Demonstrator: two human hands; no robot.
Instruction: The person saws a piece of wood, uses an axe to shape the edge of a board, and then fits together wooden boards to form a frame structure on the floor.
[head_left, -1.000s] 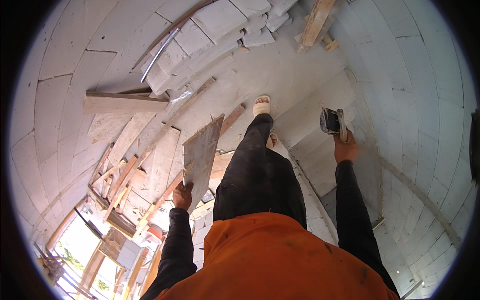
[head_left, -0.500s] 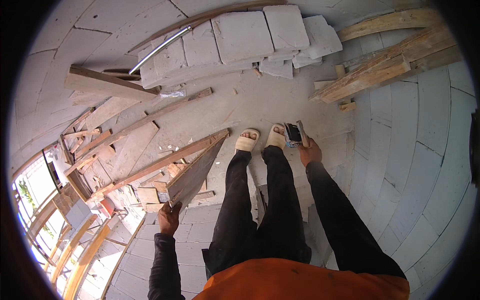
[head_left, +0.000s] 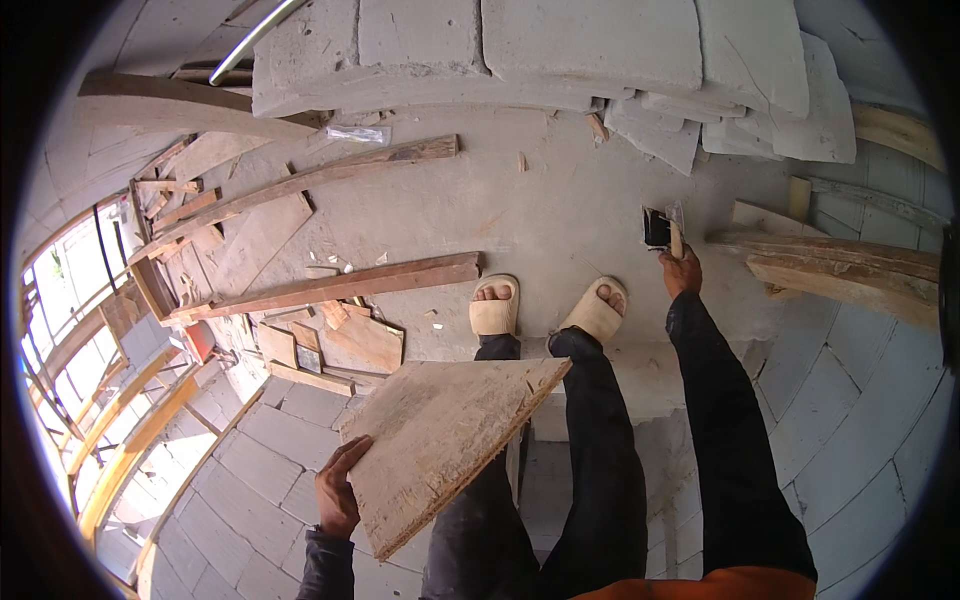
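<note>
My left hand (head_left: pixel 340 486) grips the left edge of a wooden board (head_left: pixel 455 435), a pale, dusty slab with rough, splintered edges. The board is held tilted in front of my legs and covers part of them. My right hand (head_left: pixel 683 272), farther out over the floor, is closed around a small black, square-sided thing with a pale strip along it (head_left: pixel 659 230); its exact kind is not clear. Both of my feet, in cream slippers (head_left: pixel 494 308), stand between the board and the open concrete floor (head_left: pixel 570 210).
Stacked grey-white blocks (head_left: pixel 590 45) line the far side. Loose planks (head_left: pixel 340 282) and wood scraps (head_left: pixel 360 340) lie at left, near a small red thing (head_left: pixel 200 341). Timber beams (head_left: pixel 850 280) rest at right beside a block wall (head_left: pixel 860 400). A shiny metal tube (head_left: pixel 255 40) lies upper left.
The board in my left hand has swung from steeply edge-on to broad face up and moved right, across my legs. My right hand has shifted right and farther out with the black thing.
</note>
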